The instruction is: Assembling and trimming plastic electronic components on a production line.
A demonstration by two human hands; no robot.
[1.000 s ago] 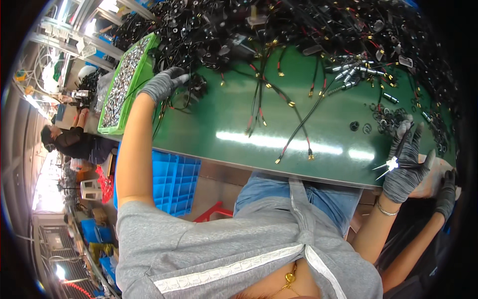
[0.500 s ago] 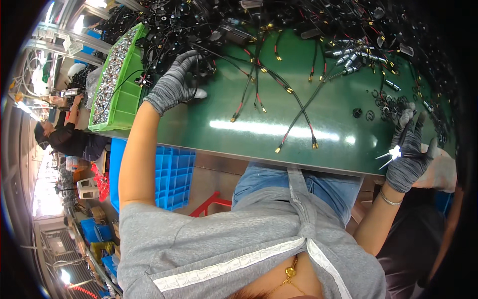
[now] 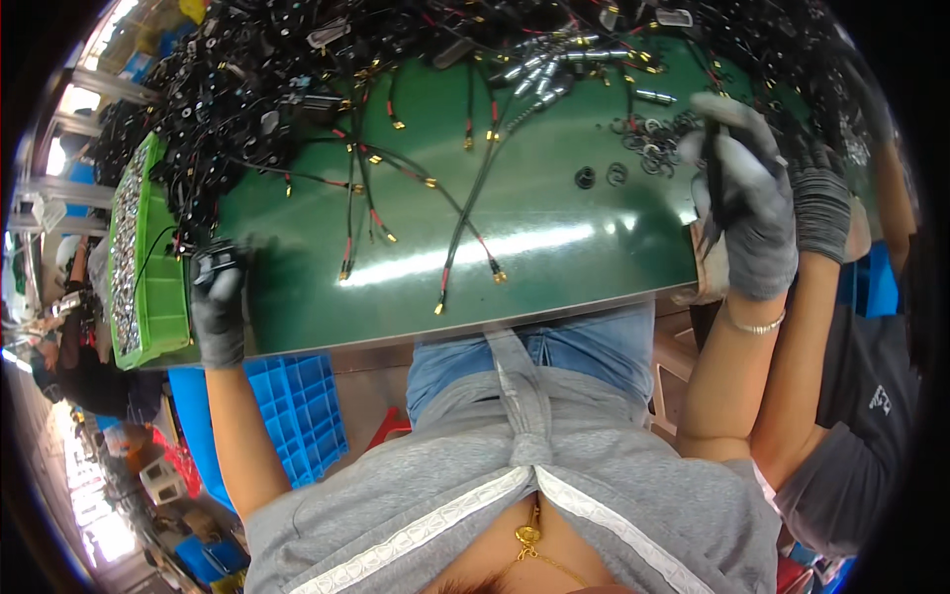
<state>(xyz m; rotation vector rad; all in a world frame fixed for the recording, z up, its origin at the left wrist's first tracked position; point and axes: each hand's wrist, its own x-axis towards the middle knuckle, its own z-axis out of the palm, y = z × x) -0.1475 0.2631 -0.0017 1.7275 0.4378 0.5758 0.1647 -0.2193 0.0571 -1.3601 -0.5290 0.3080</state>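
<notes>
My left hand (image 3: 220,307), in a grey glove, is beside the green bin at the table's left edge. Its fingers are curled round a small dark part (image 3: 220,259), too blurred to name. My right hand (image 3: 757,213), gloved too, is raised over the right end of the table, fingers closed on a slim black tool (image 3: 713,183) that points downward. Left of it lies a cluster of black rings (image 3: 658,148). Several black-and-red cables (image 3: 465,213) with brass-coloured ends lie across the green tabletop (image 3: 554,193) between my hands.
A large heap of black cabled parts (image 3: 267,69) covers the far side. Silver metal cylinders (image 3: 539,77) lie before it. The green bin (image 3: 163,287) holds small metal pieces. Close to my right arm is a co-worker's gloved hand (image 3: 821,203). A blue crate (image 3: 297,406) stands below the table.
My left hand has come nearer the table's front edge, its fingers now curled round a dark part. My right hand has risen with the tool. The view has swung right, showing the co-worker's hand.
</notes>
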